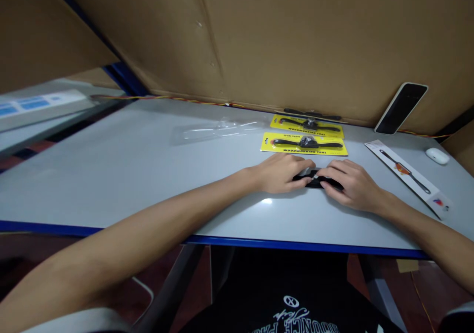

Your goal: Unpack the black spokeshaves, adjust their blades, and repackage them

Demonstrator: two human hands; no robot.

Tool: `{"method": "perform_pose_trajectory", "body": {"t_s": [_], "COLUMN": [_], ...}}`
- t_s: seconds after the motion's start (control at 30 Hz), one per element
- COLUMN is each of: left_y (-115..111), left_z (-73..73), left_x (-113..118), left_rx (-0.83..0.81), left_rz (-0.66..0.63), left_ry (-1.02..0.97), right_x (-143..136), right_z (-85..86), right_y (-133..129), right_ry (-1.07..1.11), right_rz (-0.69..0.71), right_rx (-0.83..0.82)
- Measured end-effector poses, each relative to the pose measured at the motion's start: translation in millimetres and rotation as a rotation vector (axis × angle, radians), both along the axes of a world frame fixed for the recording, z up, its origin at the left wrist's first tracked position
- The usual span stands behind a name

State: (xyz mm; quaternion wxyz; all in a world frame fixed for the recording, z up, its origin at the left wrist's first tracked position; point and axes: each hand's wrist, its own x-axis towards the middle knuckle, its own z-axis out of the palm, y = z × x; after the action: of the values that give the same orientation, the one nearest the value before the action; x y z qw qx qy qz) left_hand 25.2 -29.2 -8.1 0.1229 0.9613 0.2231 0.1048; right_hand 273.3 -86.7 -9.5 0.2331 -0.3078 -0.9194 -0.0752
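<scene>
Low over the grey tabletop, a black spokeshave lies between my two hands, its small metal middle part showing. My left hand grips its left end, with thumb and fingers closed around it. On the other end, my right hand is closed too, fingertips close to the middle. Much of both handles is hidden under my fingers. Just beyond my hands, a yellow carded spokeshave pack lies flat, with a second yellow pack behind it.
Clear plastic packaging lies left of the packs. To the right are a white card picturing a spokeshave, a white earbud case and a phone leaning on the cardboard wall. A blue edge borders the table's front.
</scene>
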Motion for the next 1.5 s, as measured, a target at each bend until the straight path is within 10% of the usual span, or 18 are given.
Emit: {"method": "perform_pose_trajectory", "body": {"t_s": [1.5], "left_y": [2.7], "left_z": [-3.8], "left_x": [-0.7], "left_rx": [0.017], "left_rz": [-0.014], "left_ry": [-0.010], "right_x": [1.5], "right_z": [0.1], "right_y": [0.6], "right_ry": [0.021], "right_rz": [0.023], "right_rx": [-0.020]}}
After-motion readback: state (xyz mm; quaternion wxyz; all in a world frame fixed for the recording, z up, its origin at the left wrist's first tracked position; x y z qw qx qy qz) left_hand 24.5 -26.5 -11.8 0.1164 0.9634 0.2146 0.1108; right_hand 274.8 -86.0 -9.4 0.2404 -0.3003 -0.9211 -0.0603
